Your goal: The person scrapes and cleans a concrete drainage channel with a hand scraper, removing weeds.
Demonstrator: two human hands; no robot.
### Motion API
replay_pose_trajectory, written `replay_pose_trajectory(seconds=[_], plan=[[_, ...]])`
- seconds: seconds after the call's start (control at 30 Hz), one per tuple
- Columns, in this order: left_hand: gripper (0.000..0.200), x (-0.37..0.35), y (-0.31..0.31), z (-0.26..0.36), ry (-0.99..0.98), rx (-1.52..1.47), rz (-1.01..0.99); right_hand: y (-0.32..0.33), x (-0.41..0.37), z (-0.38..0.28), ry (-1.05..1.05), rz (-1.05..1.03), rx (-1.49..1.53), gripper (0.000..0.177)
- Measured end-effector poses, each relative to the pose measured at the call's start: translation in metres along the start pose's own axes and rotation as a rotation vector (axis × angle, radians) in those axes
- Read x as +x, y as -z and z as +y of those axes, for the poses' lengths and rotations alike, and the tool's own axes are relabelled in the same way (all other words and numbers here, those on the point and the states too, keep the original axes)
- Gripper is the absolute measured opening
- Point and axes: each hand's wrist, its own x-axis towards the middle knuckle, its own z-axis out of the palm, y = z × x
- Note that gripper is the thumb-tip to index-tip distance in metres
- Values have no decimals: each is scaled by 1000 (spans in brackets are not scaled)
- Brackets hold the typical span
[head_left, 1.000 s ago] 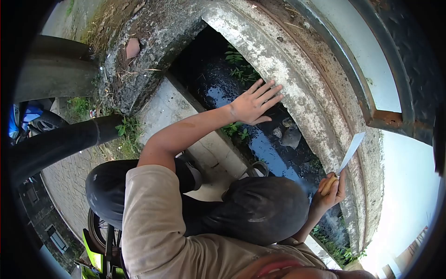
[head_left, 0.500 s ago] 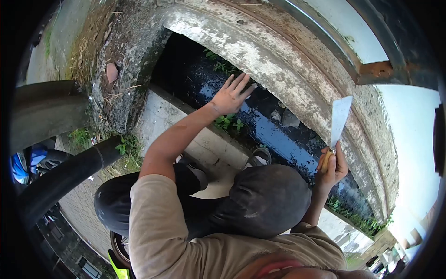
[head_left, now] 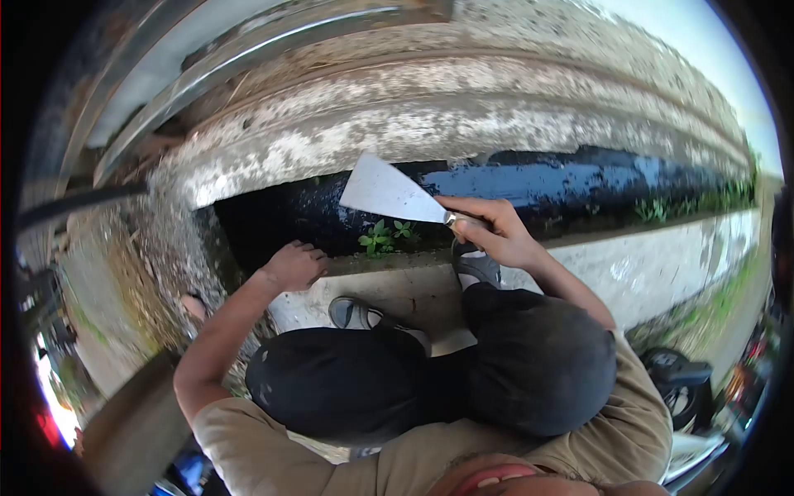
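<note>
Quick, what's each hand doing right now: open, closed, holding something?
Left hand: nothing visible in it; open or closed can't be told.
Right hand: closed, holding a scraper.

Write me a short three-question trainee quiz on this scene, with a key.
1. Multiple choice: which hand holds the scraper?
A) left
B) right
C) both

2. True or false: in this view, the blade points to the right.

3. Fill in: just below the blade in this view shows a leafy green ____.

Key:
1. B: the right hand grips it by the handle.
2. False: it points to the left.
3. plant.
</note>
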Motion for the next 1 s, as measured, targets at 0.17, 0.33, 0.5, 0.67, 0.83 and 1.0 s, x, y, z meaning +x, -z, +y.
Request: replay_pose_trajectory(seconds=[0.17, 0.33, 0.5, 0.67, 0.83, 1.0], plan=[[25, 52, 46, -7, -213, 5, 444, 28, -32, 8, 79, 78, -211, 33], [23, 56, 110, 1, -321, 35, 647, 59, -85, -2, -106, 440, -132, 25], [36, 63, 136, 2, -374, 112, 709, 101, -140, 35, 25, 982, 172, 15], [46, 78, 166, 4, -314, 185, 691, 185, -154, 80, 131, 1388, 175, 15], [52, 77, 154, 3, -88, 174, 689, 177, -182, 37, -5, 1195, 189, 46], [78, 87, 141, 21, 256, 143, 523, 185, -157, 8, -306, 991, 341, 54]])
